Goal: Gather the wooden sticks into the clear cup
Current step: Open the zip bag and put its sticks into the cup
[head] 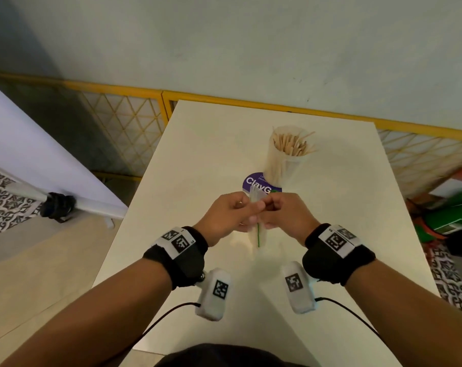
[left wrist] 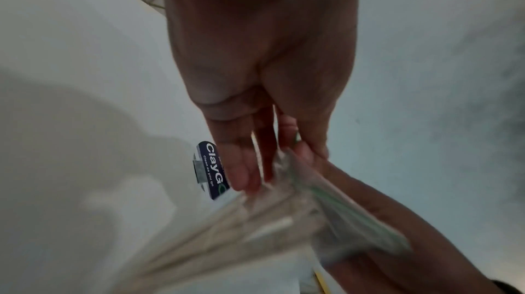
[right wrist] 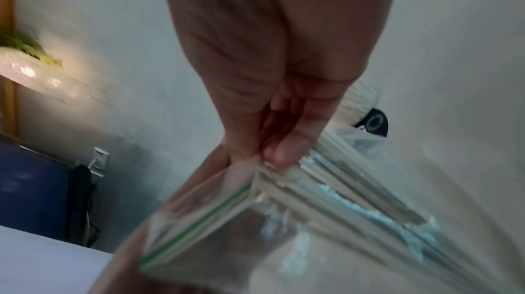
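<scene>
A clear cup [head: 284,168] packed with wooden sticks [head: 291,144] stands upright on the white table [head: 198,154], beyond my hands. Both hands hold a clear zip bag [head: 257,235] with a green seal line, raised above the table's middle. My left hand [head: 247,209] pinches the bag's top from the left, my right hand [head: 271,207] from the right. In the left wrist view the bag [left wrist: 284,216] holds several pale sticks, blurred. In the right wrist view the bag [right wrist: 227,209] shows the sticks and its green seal below my right hand [right wrist: 277,148].
A purple round ClayGo packet [head: 252,182] lies at the cup's foot, just beyond my fingers. The table's left edge drops to the floor. A yellow lattice fence [head: 134,120] runs behind it. A white board [head: 39,154] leans at left, and green bags [head: 452,215] sit at right.
</scene>
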Motion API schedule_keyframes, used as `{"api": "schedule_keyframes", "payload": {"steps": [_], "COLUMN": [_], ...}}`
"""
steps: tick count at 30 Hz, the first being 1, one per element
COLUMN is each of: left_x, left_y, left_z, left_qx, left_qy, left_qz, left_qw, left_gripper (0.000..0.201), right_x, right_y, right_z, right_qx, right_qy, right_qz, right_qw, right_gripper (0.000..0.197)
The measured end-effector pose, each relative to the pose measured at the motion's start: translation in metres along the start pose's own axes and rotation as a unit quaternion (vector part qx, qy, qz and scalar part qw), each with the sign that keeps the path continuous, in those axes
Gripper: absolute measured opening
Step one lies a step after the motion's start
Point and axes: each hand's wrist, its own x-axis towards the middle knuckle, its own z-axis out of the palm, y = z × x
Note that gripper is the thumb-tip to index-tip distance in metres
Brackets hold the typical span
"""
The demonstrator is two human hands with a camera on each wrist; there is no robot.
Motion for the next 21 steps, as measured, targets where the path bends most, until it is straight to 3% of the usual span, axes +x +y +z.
{"api": "schedule_keyframes", "payload": {"steps": [4,8,13,16,21], "left_x": [-0.005,-0.009,-0.008,-0.008,-0.007], "left_y": [0.008,0.014,0.025,0.029,0.033], "left_z": [-0.002,-0.002,0.008,0.016,0.016], "left_qx": [-0.003,-0.017,-0.012,-0.001,0.018], "left_qy": [-0.063,-0.085,-0.049,-0.012,-0.009], "left_qz": [0.005,-0.003,0.002,0.010,-0.008], "left_qw": [0.998,0.996,0.999,1.000,1.000], "left_gripper": [0.029,0.018,0.013,0.020,0.024], "right_x": [-0.012,-0.017,-0.017,-0.015,-0.010], "right_y": [-0.002,-0.006,-0.010,-0.013,-0.010], "right_z": [-0.015,-0.026,-0.035,-0.038,-0.029], "right_qx": [0.031,0.057,0.053,0.058,-0.038], "right_qy": [-0.059,-0.092,-0.073,-0.070,-0.009], "right_qz": [0.015,0.022,0.021,0.023,-0.020], "right_qw": [0.998,0.994,0.996,0.996,0.999], "right_gripper": [0.017,0.015,0.010,0.005,0.013]}}
